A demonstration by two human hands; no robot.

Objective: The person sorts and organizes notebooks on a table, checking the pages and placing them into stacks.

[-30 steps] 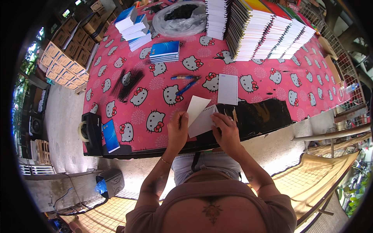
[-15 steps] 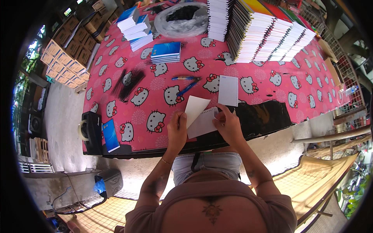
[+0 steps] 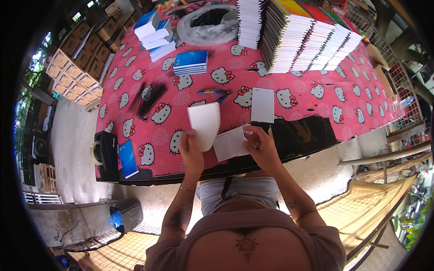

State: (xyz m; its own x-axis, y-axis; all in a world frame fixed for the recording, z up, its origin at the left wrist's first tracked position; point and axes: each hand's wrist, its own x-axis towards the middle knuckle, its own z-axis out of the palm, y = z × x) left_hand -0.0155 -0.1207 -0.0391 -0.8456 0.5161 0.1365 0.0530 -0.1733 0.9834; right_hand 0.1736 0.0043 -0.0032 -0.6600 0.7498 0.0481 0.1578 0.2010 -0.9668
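Note:
My left hand (image 3: 191, 147) grips a small block of white punched pages (image 3: 204, 124) by its lower left side, raised above the table with its row of holes facing right. My right hand (image 3: 261, 147) pinches the upper right corner of another white punched sheaf (image 3: 229, 144), which lies tilted at the table's near edge. Whether that sheaf is one sheet or several, I cannot tell. Just beyond my right hand lies a white lined pad (image 3: 263, 106) with holes down its right side. Blue-handled pliers (image 3: 221, 95) rest beyond the left hand's pages.
A black tape dispenser (image 3: 106, 156) and a blue notebook (image 3: 128, 159) sit at the near left corner. Blue notebooks (image 3: 191, 62) are stacked farther back. Tall spiral notebook stacks (image 3: 294, 43) stand at the back right, beside a plastic-wrapped coil (image 3: 205, 31). Bare black tabletop (image 3: 303, 135) shows at right.
My left hand has moved left with its pages, turning them more upright and away from the other sheaf. My right hand stays near that sheaf's corner.

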